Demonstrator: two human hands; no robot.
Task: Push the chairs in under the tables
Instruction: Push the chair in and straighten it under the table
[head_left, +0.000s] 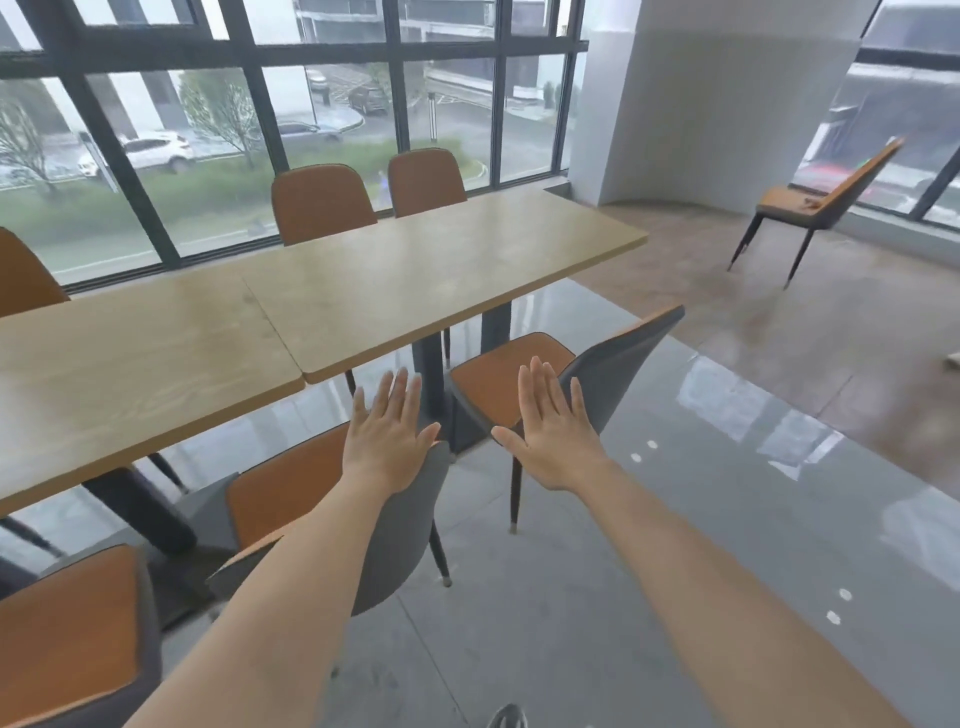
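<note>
Two wooden tables stand end to end, the right table (441, 270) and the left table (130, 364). A grey-backed chair with an orange seat (400, 540) stands near me, its seat partly under the tables. My left hand (387, 431) is flat with straight fingers just above that chair's backrest top; whether it touches is unclear. A second such chair (613, 369) stands angled at the right table's near corner, mostly out from under it. My right hand (550, 431) hovers flat and open in front of this chair, holding nothing.
Two orange chairs (322, 208) sit tucked in on the tables' far side by the window. Another chair (67, 639) is at the lower left. A lone chair (810, 208) stands far right near a white pillar (717, 104). Glossy floor lies to my right.
</note>
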